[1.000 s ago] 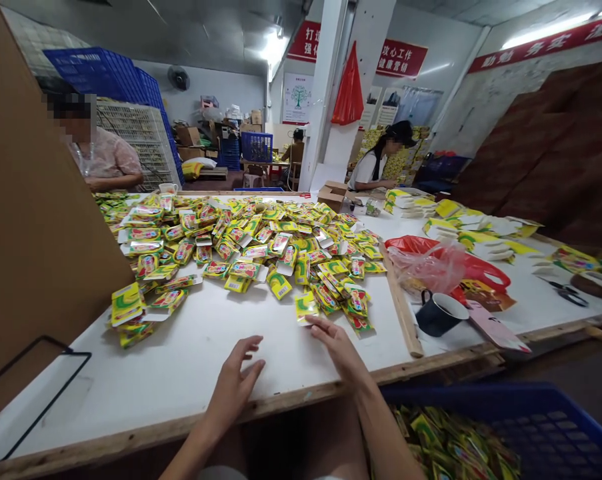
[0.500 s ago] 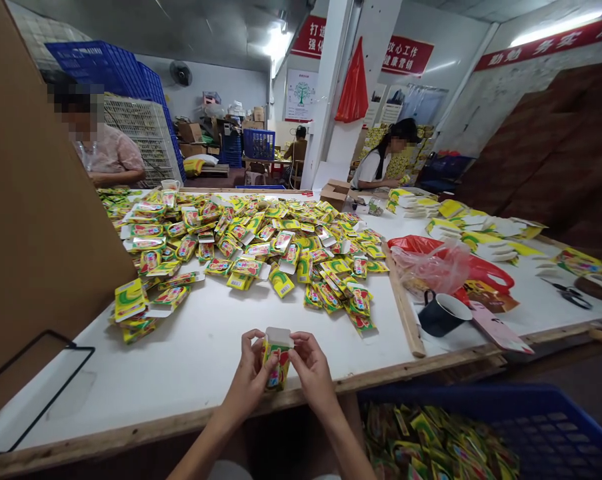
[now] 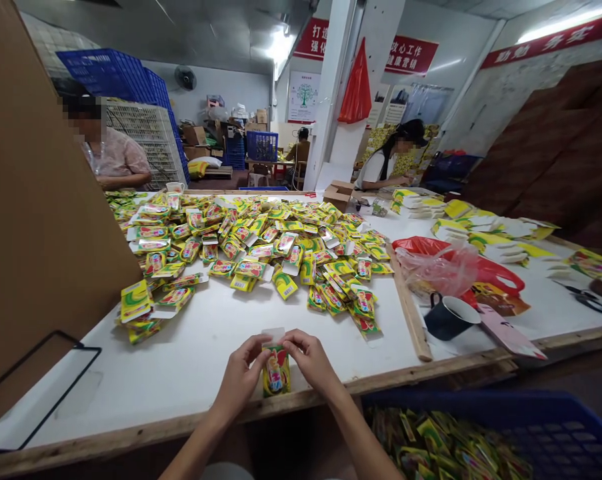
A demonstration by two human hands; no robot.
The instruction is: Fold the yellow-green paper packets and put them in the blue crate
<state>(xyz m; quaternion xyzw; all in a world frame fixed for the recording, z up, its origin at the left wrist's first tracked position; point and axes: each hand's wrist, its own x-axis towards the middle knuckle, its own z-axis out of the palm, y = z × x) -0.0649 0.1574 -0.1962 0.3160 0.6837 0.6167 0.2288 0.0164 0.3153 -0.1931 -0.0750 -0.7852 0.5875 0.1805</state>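
A small yellow-green printed carton point(image 3: 277, 375) stands near the table's front edge, its printed front facing me and a white flap raised at the top. My left hand point(image 3: 248, 367) grips its left upper side with thumb and bent fingers. At the upper right corner, my right hand point(image 3: 308, 360) pinches the carton by the base of the flap. Beyond my hands lies a wide heap of similar small cartons point(image 3: 261, 250), many with white flaps sticking out. Whether the held carton has anything inside cannot be seen.
A dark mug point(image 3: 448, 317), a pink flat item point(image 3: 511, 331) and red plastic bags point(image 3: 495, 273) lie right of a wooden strip point(image 3: 411, 307). A blue crate point(image 3: 561, 420) with flat cartons sits below right. A cardboard sheet point(image 3: 51, 220) blocks the left. Several people work beyond.
My left thumb has moved from the carton's front up to its top edge, and my right fingers have come inward over the flap. The view has shifted slightly.
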